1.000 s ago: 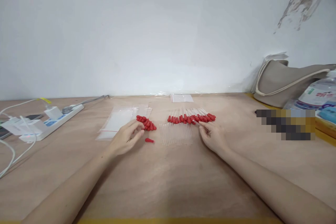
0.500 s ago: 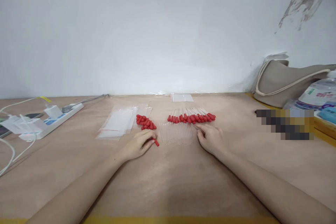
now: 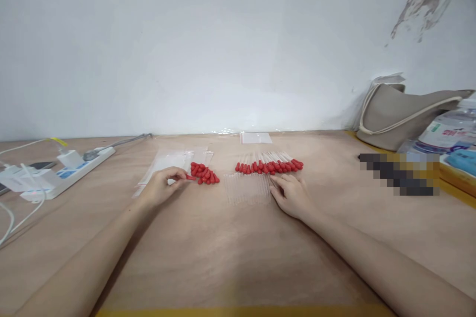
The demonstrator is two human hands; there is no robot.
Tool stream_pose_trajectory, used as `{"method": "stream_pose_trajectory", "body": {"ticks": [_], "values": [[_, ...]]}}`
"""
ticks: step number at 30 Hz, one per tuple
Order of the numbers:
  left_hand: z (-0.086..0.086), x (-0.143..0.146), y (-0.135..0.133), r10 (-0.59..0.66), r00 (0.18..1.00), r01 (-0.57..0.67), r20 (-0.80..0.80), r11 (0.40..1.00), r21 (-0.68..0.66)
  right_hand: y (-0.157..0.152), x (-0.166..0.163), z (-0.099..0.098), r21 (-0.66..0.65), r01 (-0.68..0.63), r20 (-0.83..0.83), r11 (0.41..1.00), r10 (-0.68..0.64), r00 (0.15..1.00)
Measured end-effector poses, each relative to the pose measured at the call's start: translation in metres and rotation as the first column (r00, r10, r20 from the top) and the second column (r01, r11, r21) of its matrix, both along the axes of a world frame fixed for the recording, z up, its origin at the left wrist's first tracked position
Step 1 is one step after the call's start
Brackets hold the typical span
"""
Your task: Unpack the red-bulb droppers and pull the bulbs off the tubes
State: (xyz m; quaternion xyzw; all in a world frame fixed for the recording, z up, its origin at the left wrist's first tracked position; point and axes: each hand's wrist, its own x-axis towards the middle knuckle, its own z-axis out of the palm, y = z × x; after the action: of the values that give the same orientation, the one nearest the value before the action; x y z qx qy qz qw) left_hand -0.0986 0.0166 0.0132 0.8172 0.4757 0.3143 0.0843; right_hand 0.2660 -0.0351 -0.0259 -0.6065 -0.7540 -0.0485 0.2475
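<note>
Fingers (image 3: pixel 178 174) of my left hand (image 3: pixel 161 188) are pinched narrow, thumb against forefinger, on a single red cap (image 3: pixel 191 177). That cap sits just left of centre frame, touching the left edge of the loose pile (image 3: pixel 205 174) of red caps. The hand lies low on the table (image 3: pixel 230 257) with its forearm running off to the lower left.

On the other side, my right hand (image 3: pixel 292 194) rests palm down just right of centre, its fingers (image 3: pixel 278 183) loosely curled and lying against the right edge of the clear tubes (image 3: pixel 247 188). The tubes are see-through and blurred, so I cannot tell whether the fingers grip one or only touch them. They lie side by side in a flat batch between my two hands.

Just behind the tubes runs a row of droppers (image 3: pixel 269 166), red bulbs toward me and glass stems pointing at the wall (image 3: pixel 223 49). Flat plastic bags (image 3: pixel 163 163) lie under and behind my left hand, and one small bag (image 3: pixel 256 137) sits near the wall. A white power strip (image 3: pixel 67 173) with plugs is at the left edge; a grey tote (image 3: pixel 401 114) slumps at the right.
</note>
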Motion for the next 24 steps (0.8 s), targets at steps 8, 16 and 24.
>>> {"method": "stream_pose_trajectory", "body": {"ticks": [8, 16, 24], "values": [[-0.015, 0.007, 0.010, 0.012, 0.996, -0.001, -0.090, 0.993, 0.116, -0.002, -0.001, 0.003, -0.008, -0.051, 0.020, 0.999, 0.052, 0.998], [-0.006, 0.001, 0.004, 0.224, 0.972, -0.176, -0.076, 0.899, 0.401, 0.004, 0.001, 0.003, -0.063, 0.050, -0.172, 0.997, -0.060, 0.983], [0.007, 0.085, -0.018, 0.013, 0.988, 0.062, -0.154, 0.881, 0.468, 0.006, -0.001, 0.006, -0.119, 0.099, -0.127, 0.988, -0.114, 0.985]]}}
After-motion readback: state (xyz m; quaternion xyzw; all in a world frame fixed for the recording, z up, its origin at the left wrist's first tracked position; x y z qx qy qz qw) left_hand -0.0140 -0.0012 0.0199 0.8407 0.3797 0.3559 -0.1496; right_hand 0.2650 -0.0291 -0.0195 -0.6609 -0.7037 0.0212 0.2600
